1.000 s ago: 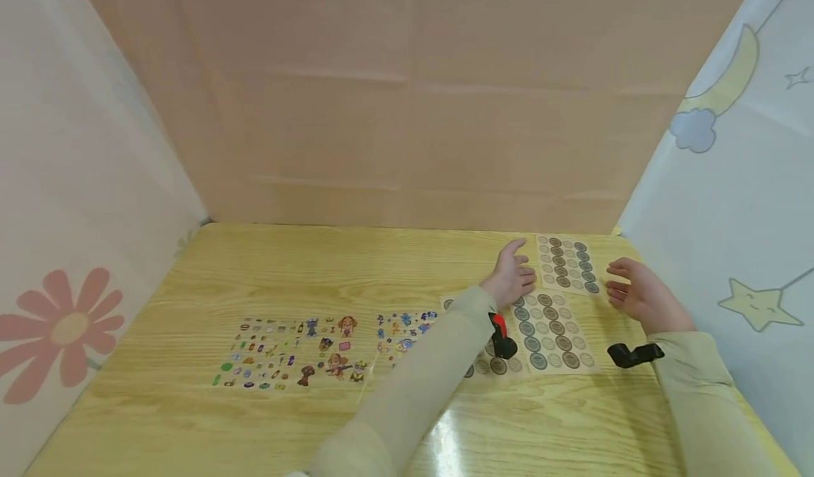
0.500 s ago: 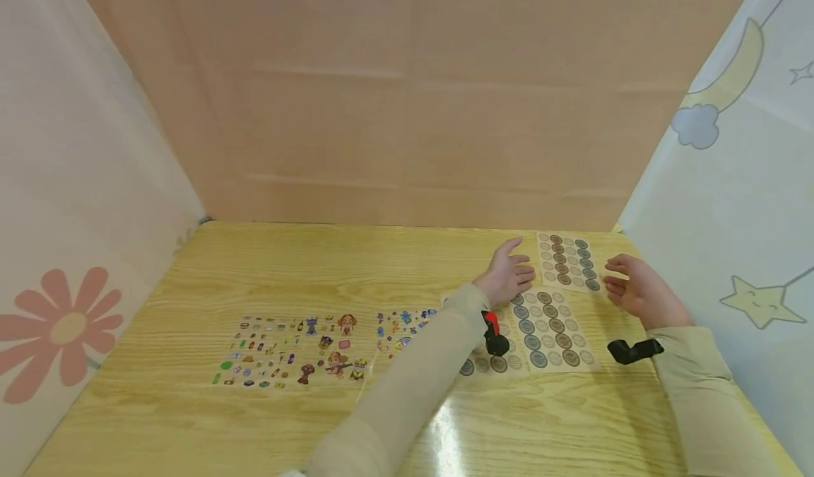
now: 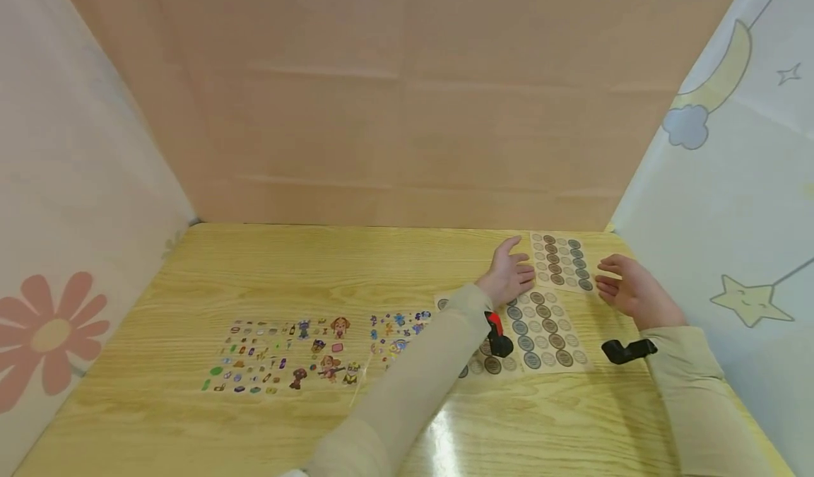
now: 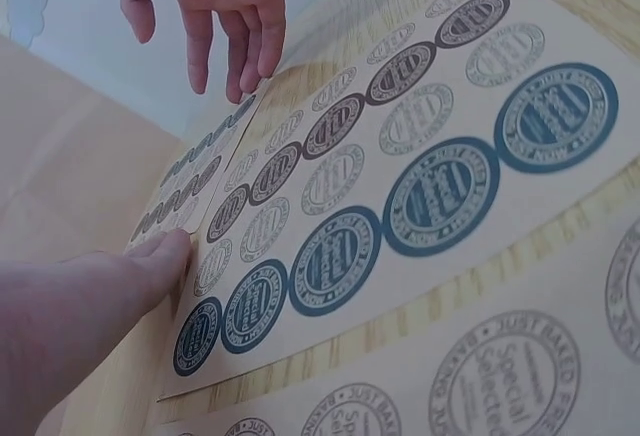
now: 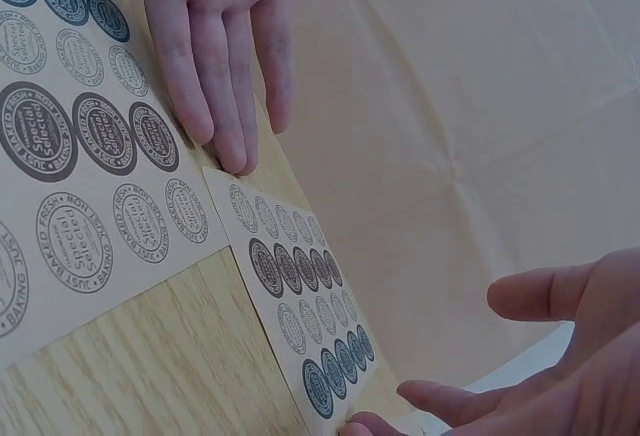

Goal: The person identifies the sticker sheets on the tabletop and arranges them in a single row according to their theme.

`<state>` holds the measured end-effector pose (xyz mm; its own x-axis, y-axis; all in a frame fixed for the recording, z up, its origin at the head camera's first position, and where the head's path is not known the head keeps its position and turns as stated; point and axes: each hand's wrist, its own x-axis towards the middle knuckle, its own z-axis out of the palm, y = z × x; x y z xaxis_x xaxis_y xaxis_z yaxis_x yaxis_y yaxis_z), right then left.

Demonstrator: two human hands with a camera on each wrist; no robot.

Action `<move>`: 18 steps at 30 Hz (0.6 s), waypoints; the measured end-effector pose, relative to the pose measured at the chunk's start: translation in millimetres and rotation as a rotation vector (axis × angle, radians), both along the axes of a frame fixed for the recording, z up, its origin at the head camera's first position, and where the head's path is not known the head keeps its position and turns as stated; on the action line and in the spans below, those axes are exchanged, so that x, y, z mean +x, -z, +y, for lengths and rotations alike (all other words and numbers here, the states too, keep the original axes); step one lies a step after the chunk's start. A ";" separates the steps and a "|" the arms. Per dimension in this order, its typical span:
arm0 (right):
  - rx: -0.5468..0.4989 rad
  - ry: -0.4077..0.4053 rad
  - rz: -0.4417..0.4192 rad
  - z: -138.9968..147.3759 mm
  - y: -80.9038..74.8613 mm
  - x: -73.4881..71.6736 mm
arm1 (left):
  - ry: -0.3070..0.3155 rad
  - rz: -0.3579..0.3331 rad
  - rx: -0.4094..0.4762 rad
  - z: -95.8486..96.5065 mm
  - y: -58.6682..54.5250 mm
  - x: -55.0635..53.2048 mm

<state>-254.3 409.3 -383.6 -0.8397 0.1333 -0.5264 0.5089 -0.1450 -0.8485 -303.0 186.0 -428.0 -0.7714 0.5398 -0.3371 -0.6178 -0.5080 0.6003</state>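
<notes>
A sheet of round label stickers [image 3: 562,261] lies flat at the far right of the table, its rows dark and pale. Beside its left edge is my left hand [image 3: 506,273], fingers extended, thumb raised. Off its right edge I see my right hand [image 3: 629,290], fingers loosely bent, palm facing the sheet. Neither hand holds anything. A second round-sticker sheet [image 4: 330,226] fills much of the left wrist view. A third similar sheet [image 3: 492,367] is partly covered by my left sleeve. Whether the left fingertips touch the paper, I cannot tell.
Two clear sheets of small cartoon stickers lie to the left: a larger one [image 3: 280,357] and another [image 3: 391,336] partly behind my left forearm. A brown paper wall [image 3: 407,109] closes the back. Pale printed walls [image 3: 731,180] stand at both sides of the wooden table [image 3: 356,261].
The head view has shifted slightly, so everything sits a little further left in it. Both hands keep nearly the same place around the far sheet, which lies where it was.
</notes>
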 end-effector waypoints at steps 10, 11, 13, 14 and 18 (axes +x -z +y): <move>0.005 -0.050 -0.023 2.2 -3.4 -2.2 | -0.024 -0.028 0.006 1.0 0.4 -0.7; 0.002 -0.053 -0.023 2.5 -3.3 -2.3 | -0.028 -0.029 0.003 0.3 0.4 -1.1; -0.007 -0.059 -0.021 3.8 -2.7 -2.8 | -0.037 -0.035 0.000 -1.0 0.3 -1.7; -0.013 -0.061 -0.019 4.3 -2.5 -2.9 | -0.040 -0.036 -0.001 -1.6 0.2 -2.1; -0.038 -0.061 -0.023 5.9 -1.6 -3.8 | -0.052 -0.037 -0.010 -3.9 -0.1 -3.4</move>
